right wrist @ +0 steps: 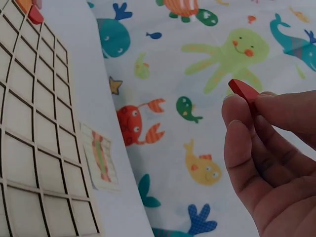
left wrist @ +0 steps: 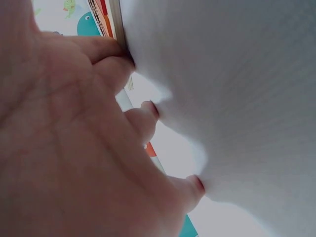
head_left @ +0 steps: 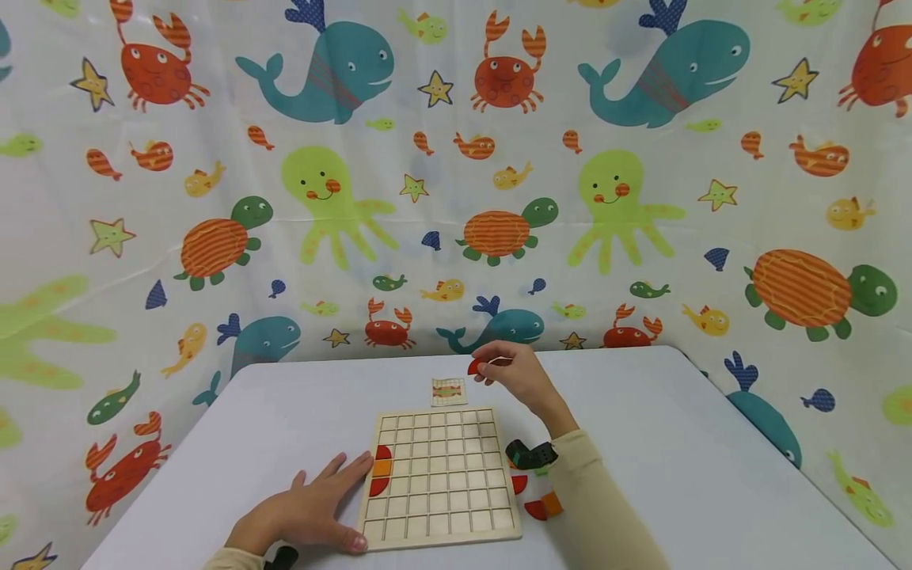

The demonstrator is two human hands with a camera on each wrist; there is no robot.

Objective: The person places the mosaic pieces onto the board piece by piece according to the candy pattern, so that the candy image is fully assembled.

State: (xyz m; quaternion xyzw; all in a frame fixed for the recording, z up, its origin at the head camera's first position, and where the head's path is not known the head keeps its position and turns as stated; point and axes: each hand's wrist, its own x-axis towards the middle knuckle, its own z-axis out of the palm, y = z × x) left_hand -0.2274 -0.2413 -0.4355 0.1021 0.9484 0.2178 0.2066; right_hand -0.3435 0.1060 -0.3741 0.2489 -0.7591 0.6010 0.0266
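Note:
A wooden grid board point(head_left: 456, 480) lies on the white table. Along its left column sit two red quarter-circle pieces with an orange square piece point(head_left: 382, 468) between them. My left hand point(head_left: 306, 503) rests at the board's left edge, fingers spread, with fingertips on the table and against the board's side. Beyond the board's far right corner, my right hand point(head_left: 516, 376) pinches a red quarter-circle piece point(right wrist: 243, 91) between thumb and fingers, raised above the table. A small pattern card point(head_left: 448, 392) with a coloured grid picture lies just past the board's far edge.
Right of the board lie loose pieces: a red quarter-circle point(head_left: 537, 511), an orange square point(head_left: 552, 503), another red piece point(head_left: 519, 484) and a green one partly hidden by the right wrist. A curtain point(head_left: 420, 301) printed with sea animals hangs behind the table.

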